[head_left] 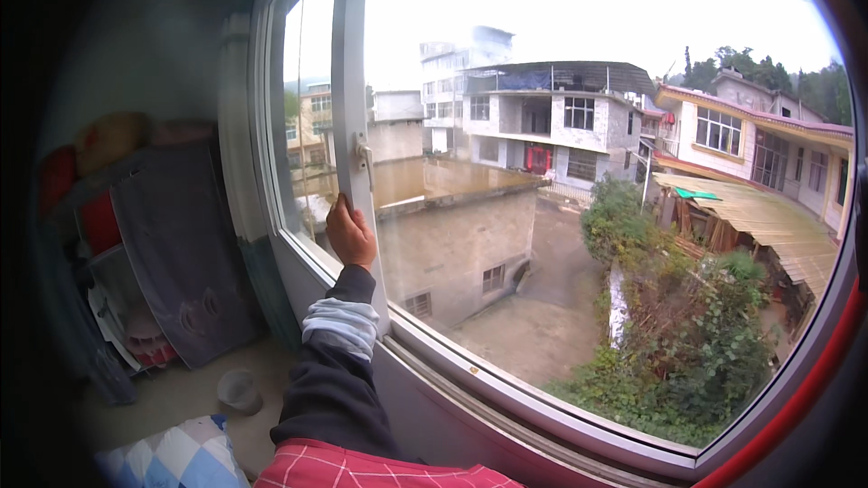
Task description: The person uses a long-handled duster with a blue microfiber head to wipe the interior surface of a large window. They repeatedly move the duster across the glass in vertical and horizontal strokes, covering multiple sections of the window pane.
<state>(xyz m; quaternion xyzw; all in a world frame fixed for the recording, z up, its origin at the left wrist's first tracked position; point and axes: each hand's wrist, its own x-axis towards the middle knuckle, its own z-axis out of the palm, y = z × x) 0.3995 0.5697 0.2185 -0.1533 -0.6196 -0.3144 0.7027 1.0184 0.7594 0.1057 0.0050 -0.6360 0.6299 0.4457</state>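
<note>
My left hand point(351, 233) reaches out and is closed on the upright edge of a white sliding window sash point(351, 63). Its fingertips are partly hidden against the frame. Just above the hand, a small white window handle point(363, 155) sits on the sash. The forearm wears a dark sleeve with a grey band point(340, 325), and red checked cloth point(362, 468) covers its upper part. My right hand is out of view.
Along the bottom of the window runs its track point(470, 407). Left of the window stand a dark cloth-covered shelf point(185, 262), a small bin point(240, 391) and blue-and-white checked fabric point(181, 456). Outside are buildings point(556, 122) and bushes point(687, 352). A red curved strip point(814, 389) edges the right.
</note>
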